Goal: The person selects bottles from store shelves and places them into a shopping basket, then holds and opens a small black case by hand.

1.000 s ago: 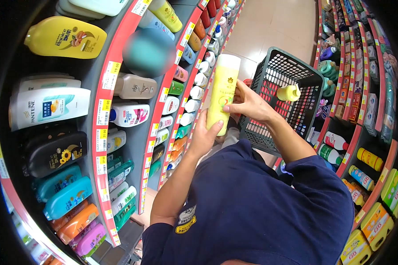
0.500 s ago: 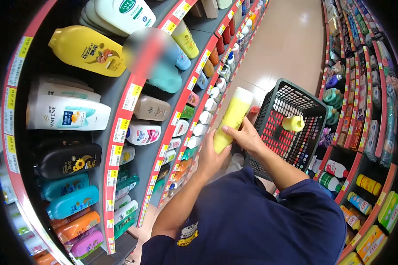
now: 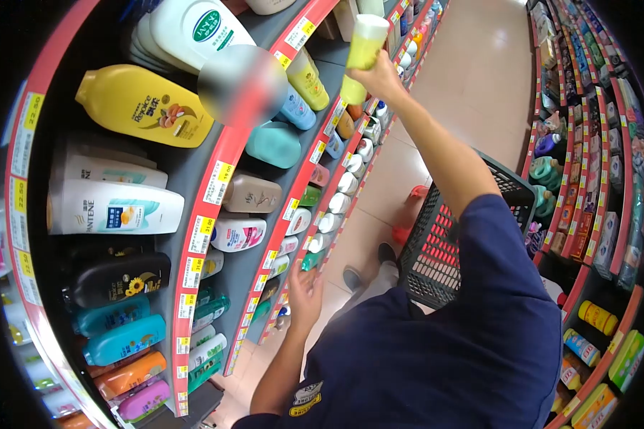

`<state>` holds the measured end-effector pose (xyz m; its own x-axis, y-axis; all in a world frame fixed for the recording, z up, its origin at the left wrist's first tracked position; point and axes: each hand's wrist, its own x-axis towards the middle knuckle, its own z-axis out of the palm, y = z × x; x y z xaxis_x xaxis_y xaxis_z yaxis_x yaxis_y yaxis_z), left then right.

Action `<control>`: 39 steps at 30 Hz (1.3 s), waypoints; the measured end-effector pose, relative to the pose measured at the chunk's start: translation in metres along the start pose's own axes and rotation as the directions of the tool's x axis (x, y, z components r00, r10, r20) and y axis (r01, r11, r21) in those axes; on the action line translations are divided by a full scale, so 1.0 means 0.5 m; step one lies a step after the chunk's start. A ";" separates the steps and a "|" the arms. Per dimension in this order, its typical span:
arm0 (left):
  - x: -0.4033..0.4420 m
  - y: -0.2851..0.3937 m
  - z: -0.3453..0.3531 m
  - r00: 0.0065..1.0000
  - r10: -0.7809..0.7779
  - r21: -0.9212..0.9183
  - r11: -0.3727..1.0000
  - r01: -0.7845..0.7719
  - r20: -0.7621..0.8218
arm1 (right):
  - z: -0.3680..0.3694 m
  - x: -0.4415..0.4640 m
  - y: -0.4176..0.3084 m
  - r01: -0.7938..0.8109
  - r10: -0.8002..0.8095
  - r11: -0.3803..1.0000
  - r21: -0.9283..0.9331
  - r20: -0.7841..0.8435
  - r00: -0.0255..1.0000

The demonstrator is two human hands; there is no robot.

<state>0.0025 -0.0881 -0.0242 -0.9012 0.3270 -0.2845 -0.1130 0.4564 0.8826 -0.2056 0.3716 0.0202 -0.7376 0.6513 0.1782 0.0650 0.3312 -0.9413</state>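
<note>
Hands apart: right hand (image 3: 379, 75) clamped around the yellow bottle (image 3: 366, 51), upper centre of frame, beside the shelf (image 3: 322, 51); left hand (image 3: 305, 294) partly open, fingers loosely curled, lower centre, near the shelf's lower bottles; black shopping basket (image 3: 429, 280) right of centre, well apart from left hand.

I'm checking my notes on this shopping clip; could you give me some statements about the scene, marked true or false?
The right hand grips a pale yellow bottle. True.
The left hand also grips a bottle. False: it is open, with no bottle in its grasp.
The shopping basket has openwork sides. True.
The front Pantene bottle is black. False: it is white.
The black bottle shows a sunflower. True.
</note>
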 end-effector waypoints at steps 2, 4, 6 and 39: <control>-0.036 -0.030 -0.029 0.995 -0.087 -0.021 0.996 0.086 -0.039 | 0.035 0.056 0.010 0.073 -0.073 0.997 -0.006 -0.041 0.996; -0.067 -0.043 -0.052 0.985 -0.148 0.022 0.988 0.151 -0.085 | 0.060 0.090 -0.004 0.104 -0.107 0.994 -0.044 -0.066 0.992; -0.092 -0.036 -0.064 0.985 -0.130 0.067 0.988 0.138 -0.117 | 0.089 0.125 0.005 0.156 -0.160 0.985 -0.078 -0.053 0.986; -0.110 -0.058 -0.082 0.951 -0.242 0.137 0.953 0.270 -0.190 | 0.174 0.148 0.101 0.237 -0.165 0.926 -0.292 0.249 0.954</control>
<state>0.0380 -0.1533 -0.0185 -0.9096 0.0433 -0.4133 -0.2938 0.6363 0.7133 -0.3155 0.3770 -0.0390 -0.8819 0.3968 0.2544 0.0821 0.6608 -0.7460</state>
